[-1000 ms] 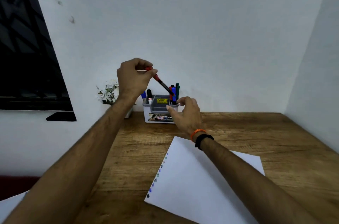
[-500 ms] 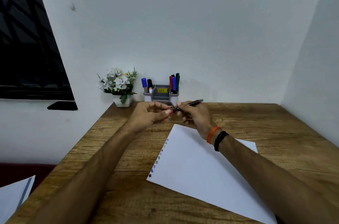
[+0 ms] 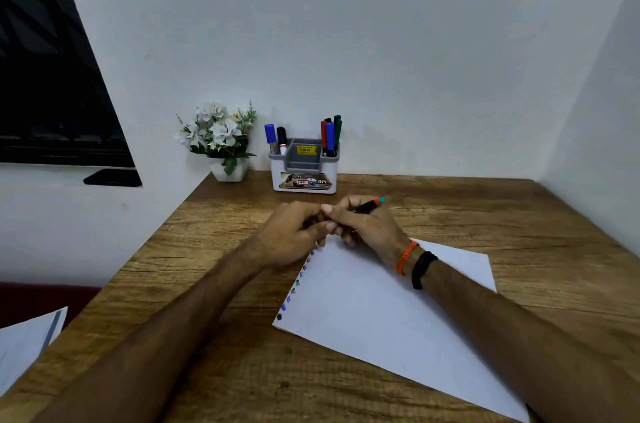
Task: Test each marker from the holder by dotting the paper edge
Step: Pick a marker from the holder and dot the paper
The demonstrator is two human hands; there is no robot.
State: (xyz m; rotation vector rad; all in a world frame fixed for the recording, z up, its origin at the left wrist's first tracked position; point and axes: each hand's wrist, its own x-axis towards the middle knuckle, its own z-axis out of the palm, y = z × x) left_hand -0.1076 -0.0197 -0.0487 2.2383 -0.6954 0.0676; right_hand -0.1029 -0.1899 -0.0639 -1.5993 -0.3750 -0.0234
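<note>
A row of coloured dots (image 3: 298, 280) is already laid along the white paper sheet's (image 3: 391, 305) left edge. A black marker with a red-and-teal end (image 3: 367, 206) is gripped by the right hand (image 3: 363, 227), the left hand (image 3: 294, 235) pinching its near end; five markers are left in the grey-and-white holder (image 3: 304, 166) at the bench's back edge.

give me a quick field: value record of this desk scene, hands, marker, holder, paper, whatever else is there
right hand: grips a marker, whose end sticks out up and to the right
left hand: fingers curled at the marker's near end, meeting the right hand; cap hidden
paper: white sheet on the wooden desk, row of coloured dots along its left edge
holder: by the wall, markers upright in both side compartments
flower pot: left of the holder
wristbands: orange and black, right wrist
</note>
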